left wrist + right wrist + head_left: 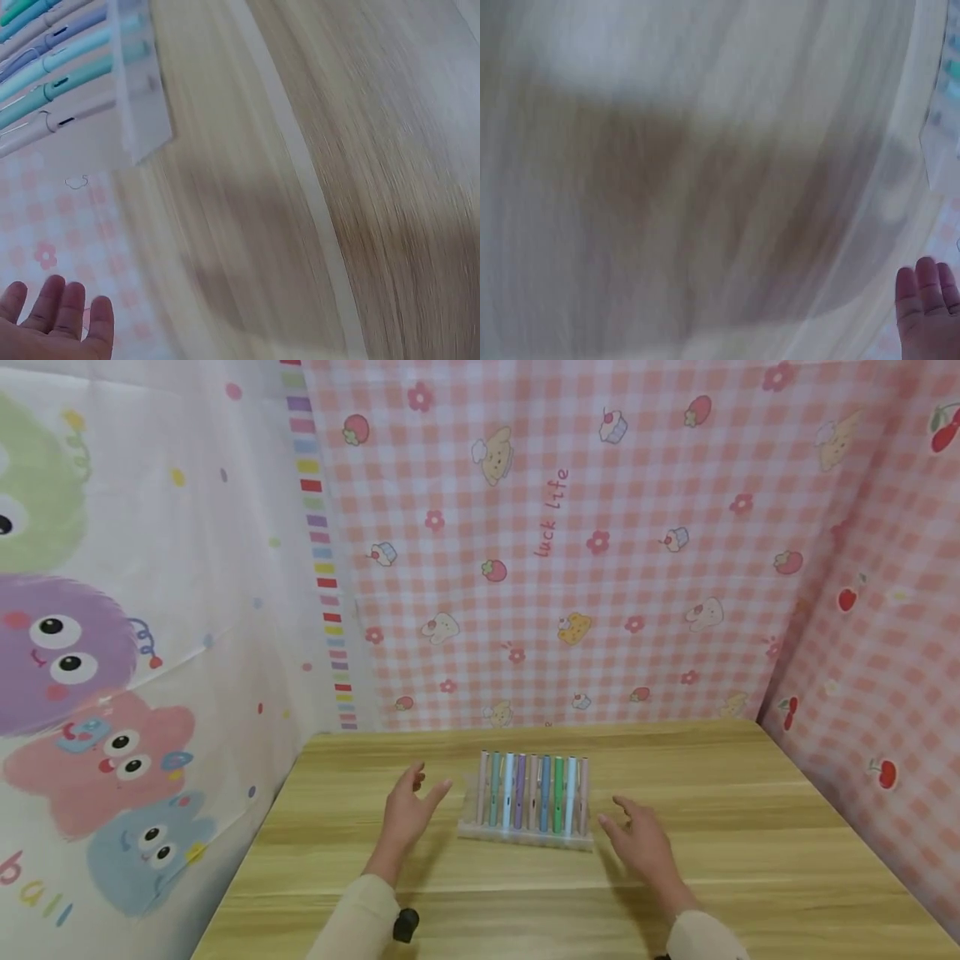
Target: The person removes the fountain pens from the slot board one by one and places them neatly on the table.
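Note:
Several pens (532, 793) in pink, teal, light blue, purple, blue and green stand side by side in a clear pen rack (525, 837) on the table. My left hand (407, 806) hovers just left of the rack, fingers and thumb spread, touching nothing. On the other side my right hand (641, 839) is held apart from the rack, its fingers loose and nothing in them. In the left wrist view, the pens (67, 82) lie at the upper left above my fingers. The right wrist view is blurred and shows only a sliver of the rack (939, 154).
The rack stands on a wood-grain table (337, 877). A pink checked cloth (562, 593) hangs behind it, a cartoon-printed cloth (225, 693) on the left and a cherry-printed cloth (870, 693) on the right. A black strap piece (406, 925) sits by the left wrist.

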Action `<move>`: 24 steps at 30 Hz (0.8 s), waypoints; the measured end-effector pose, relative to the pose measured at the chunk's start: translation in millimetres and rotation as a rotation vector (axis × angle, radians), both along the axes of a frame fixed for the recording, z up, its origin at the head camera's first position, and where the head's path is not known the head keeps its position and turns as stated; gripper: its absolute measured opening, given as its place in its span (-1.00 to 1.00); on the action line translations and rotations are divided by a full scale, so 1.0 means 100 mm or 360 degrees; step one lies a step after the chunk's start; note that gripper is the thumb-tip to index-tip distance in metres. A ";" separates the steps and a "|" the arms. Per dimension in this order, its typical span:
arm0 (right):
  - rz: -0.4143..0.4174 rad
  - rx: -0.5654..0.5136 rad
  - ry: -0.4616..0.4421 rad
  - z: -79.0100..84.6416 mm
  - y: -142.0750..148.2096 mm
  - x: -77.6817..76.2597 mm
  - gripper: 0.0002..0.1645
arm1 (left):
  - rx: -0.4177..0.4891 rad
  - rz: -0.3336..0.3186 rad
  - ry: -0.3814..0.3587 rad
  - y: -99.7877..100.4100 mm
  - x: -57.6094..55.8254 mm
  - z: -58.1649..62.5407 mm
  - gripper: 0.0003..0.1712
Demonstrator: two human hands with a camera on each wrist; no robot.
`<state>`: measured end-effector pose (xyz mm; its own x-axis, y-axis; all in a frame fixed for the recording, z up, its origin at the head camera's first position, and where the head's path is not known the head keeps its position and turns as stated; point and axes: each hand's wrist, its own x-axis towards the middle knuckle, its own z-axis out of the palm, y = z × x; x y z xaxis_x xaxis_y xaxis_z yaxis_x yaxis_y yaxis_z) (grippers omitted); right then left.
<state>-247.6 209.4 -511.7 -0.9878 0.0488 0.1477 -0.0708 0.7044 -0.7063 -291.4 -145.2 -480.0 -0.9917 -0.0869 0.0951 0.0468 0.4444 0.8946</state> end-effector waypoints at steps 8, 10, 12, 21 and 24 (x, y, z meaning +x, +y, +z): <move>-0.0090 -0.0313 -0.0038 -0.07 -0.09 0.05 -0.51 | 0.0365 0.0119 -0.0006 0.12 -0.06 0.00 -0.43; -0.0119 -0.0391 -0.0104 -0.12 -0.10 0.05 -0.51 | 0.0427 0.0131 0.0011 0.15 -0.07 0.01 -0.49; -0.0153 -0.0466 -0.0160 -0.18 -0.11 0.05 -0.52 | 0.0459 0.0138 0.0002 0.18 -0.08 0.00 -0.53; -0.0224 -0.0656 -0.0175 -0.32 -0.18 0.02 -0.65 | 0.0526 0.0085 -0.0061 0.30 -0.10 -0.07 -0.60; -0.0245 -0.0677 -0.0194 -0.34 -0.19 0.02 -0.66 | 0.0533 0.0065 -0.0060 0.37 -0.10 -0.12 -0.62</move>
